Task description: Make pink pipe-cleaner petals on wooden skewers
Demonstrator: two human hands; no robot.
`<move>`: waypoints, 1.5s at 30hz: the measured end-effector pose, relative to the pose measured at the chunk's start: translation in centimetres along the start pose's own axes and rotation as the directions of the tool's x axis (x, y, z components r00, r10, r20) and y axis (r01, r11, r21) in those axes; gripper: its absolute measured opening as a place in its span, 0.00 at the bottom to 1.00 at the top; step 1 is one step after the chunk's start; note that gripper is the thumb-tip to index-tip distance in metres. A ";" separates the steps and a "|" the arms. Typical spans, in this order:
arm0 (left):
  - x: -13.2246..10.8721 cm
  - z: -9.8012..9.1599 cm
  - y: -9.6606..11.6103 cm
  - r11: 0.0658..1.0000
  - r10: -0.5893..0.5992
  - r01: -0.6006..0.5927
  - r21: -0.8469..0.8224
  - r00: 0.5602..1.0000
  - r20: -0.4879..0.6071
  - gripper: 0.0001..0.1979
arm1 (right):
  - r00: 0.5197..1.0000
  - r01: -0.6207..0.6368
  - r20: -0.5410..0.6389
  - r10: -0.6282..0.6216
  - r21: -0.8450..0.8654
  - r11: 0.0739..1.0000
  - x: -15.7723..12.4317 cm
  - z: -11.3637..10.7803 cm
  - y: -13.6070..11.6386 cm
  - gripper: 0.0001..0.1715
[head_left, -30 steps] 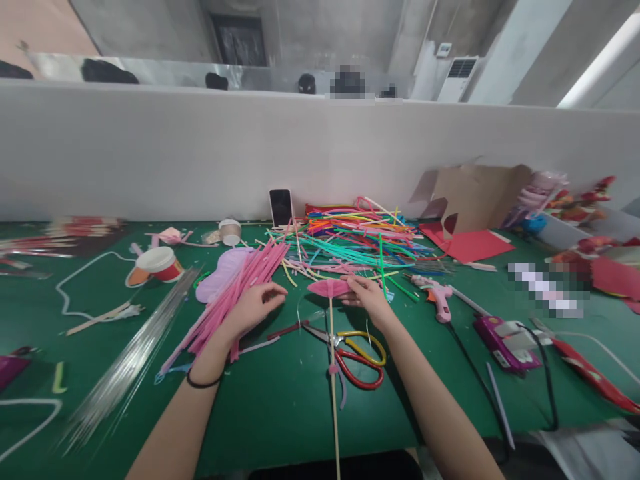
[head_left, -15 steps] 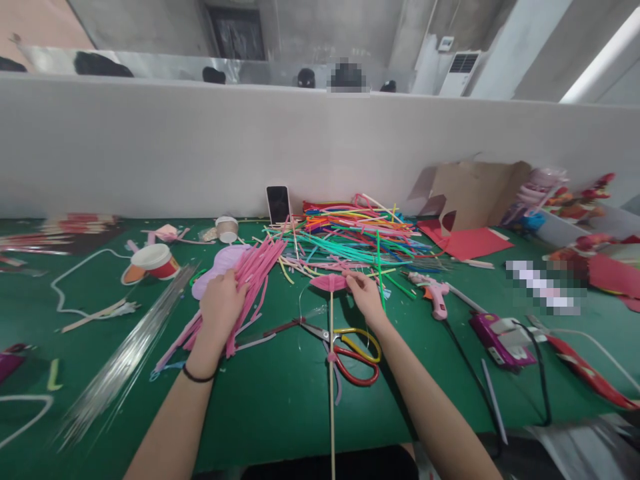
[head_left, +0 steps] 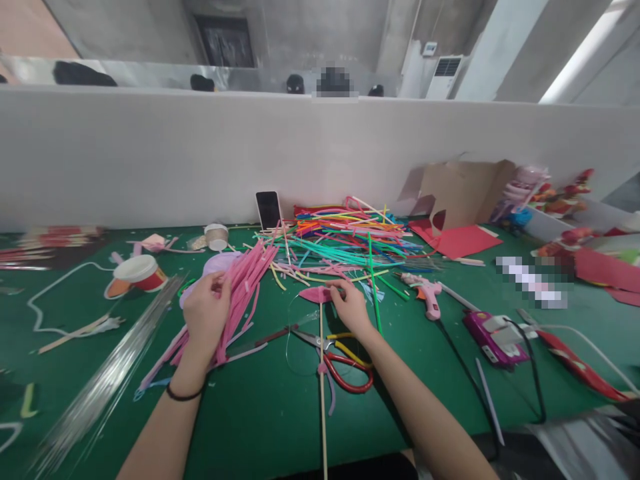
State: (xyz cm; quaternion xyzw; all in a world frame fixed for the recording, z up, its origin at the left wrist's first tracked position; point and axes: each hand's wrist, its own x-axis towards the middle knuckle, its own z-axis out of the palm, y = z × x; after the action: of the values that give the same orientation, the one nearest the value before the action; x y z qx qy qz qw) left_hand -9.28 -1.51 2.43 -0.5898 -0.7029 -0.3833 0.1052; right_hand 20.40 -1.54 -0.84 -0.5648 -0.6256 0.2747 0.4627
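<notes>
The pink petal-shaped piece (head_left: pixel 313 294) is up over the middle of the counter (head_left: pixel 260 427), at the top of a thin stick (head_left: pixel 323 420), and the right hand (head_left: pixel 349 308) has its grip pinched on the piece's right end. Lower on the stick sits a small pink ring (head_left: pixel 321 368); beyond it, the stick crosses the view of the scissors (head_left: pixel 327 345) on the counter. What has just changed is the left hand (head_left: pixel 205 310): half a second ago its fingers were spread over the pink strips (head_left: pixel 253 273), and now it is drawn back to their left side with fingertips curled together. Whether that grip has picked up a strip I cannot tell. I take this to mean that the strips have the left hand's attention while the right merely steadies the piece. Against the frame a second ago, the left hand was then farther right, nearer the piece; the right hand's hold looks the same. The lilac piece (head_left: pixel 219 262), glue gun (head_left: pixel 429 297) and phone (head_left: pixel 269 210) appear slightly farther left, probably from a head turn.
</notes>
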 end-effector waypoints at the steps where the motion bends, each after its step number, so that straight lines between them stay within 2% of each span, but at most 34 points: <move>1: 0.0 -0.1 0.0 1.000 -0.015 0.015 -0.002 1.000 -0.011 0.17 | 1.000 -0.001 0.001 0.001 0.008 1.000 0.0 0.0 0.0 0.14; 6: 0.1 -0.6 0.1 0.997 -0.076 0.075 -0.020 0.994 -0.083 0.20 | 1.000 0.000 -0.029 0.000 0.010 1.000 -0.1 0.0 -0.3 0.15; 12: 0.1 -0.4 -0.3 0.998 -0.058 0.059 0.004 0.998 -0.029 0.18 | 1.000 0.021 -0.008 -0.020 0.035 0.999 -0.2 0.2 -0.4 0.15; 16: 0.2 0.2 -0.7 1.000 -0.002 0.002 -0.002 1.000 -0.016 0.20 | 1.000 0.029 0.002 -0.029 0.028 0.999 -0.3 0.3 -0.4 0.15; 23: 0.2 1.4 -1.4 0.995 0.034 -0.053 0.090 0.978 0.205 0.18 | 0.999 0.027 0.021 -0.028 0.069 0.997 -0.4 0.3 -0.5 0.15; 30: -0.4 1.5 -0.1 0.992 0.083 -0.107 0.060 0.946 0.314 0.13 | 0.999 0.024 0.038 -0.027 0.078 0.997 -0.4 0.5 -0.3 0.15; 33: -0.6 1.1 0.1 0.998 0.018 -0.038 0.058 0.946 0.323 0.09 | 0.999 0.031 0.036 -0.034 0.085 0.996 -0.4 0.5 -0.3 0.15; 37: -0.5 0.8 0.0 0.996 -0.082 0.068 0.058 0.951 0.300 0.14 | 0.999 0.026 0.022 -0.028 0.083 0.996 -0.3 0.2 -0.4 0.15; 41: -0.4 0.6 0.3 0.993 -0.108 0.089 0.081 0.957 0.270 0.19 | 1.000 0.002 0.004 -0.002 0.086 0.996 -0.1 0.1 0.0 0.14; 45: -0.2 0.4 0.7 0.992 -0.097 0.113 -0.049 0.962 0.256 0.20 | 0.998 -0.044 -0.035 0.047 0.078 0.996 0.0 0.2 0.5 0.14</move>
State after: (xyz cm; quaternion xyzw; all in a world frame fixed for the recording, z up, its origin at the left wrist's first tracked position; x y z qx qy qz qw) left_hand -8.49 -1.38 2.35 -0.5988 -0.7285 -0.3319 -0.0247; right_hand 20.47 -1.37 -1.31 -0.5658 -0.5928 0.2986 0.4892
